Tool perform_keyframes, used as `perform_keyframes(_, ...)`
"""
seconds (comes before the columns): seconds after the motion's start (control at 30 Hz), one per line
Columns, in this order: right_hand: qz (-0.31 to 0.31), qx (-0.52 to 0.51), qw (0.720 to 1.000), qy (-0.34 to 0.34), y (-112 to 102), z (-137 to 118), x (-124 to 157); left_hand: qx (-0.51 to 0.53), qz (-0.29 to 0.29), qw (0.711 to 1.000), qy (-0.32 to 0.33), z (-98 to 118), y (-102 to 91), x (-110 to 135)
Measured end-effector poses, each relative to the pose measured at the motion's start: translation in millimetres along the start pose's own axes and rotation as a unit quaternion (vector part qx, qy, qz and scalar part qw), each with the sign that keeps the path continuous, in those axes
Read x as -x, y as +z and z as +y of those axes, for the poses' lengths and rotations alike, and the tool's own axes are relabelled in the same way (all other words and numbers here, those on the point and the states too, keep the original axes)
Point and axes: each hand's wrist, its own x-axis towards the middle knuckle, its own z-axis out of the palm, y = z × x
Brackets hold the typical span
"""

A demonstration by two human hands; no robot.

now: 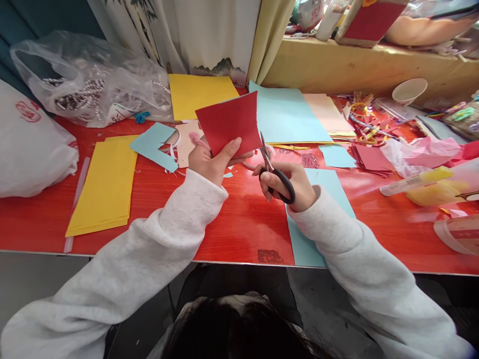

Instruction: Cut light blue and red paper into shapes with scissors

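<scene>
My left hand point(212, 162) grips a piece of red paper point(232, 122) by its lower part, thumb on the near face. A light blue edge shows along the top of the red paper. In my right hand point(290, 182) are scissors point(283, 185) with black handles, their blades pointing up beside the paper's right edge. Whether the blades touch the paper I cannot tell. Beyond my left hand lie a pale pink paper piece point(184, 149) and a notched light blue piece point(153, 144). A light blue sheet point(329, 194) is partly under my right forearm.
Yellow paper strips point(107, 184) lie at left, near a clear bag of beads point(108, 89) and a white plastic bag point(30, 144). Light blue sheets point(288, 114) and a yellow sheet point(202, 92) lie at the back. Scraps point(368, 119), a white bowl point(409, 91) and red papers point(372, 158) are at right.
</scene>
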Motion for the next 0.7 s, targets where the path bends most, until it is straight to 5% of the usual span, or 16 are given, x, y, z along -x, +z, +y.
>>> perform_keyframes(0.7,0.071,-0.032,0.996,-0.032,15,16,3,0.009,0.031,0.999,-0.024,-8,-2.8,-7)
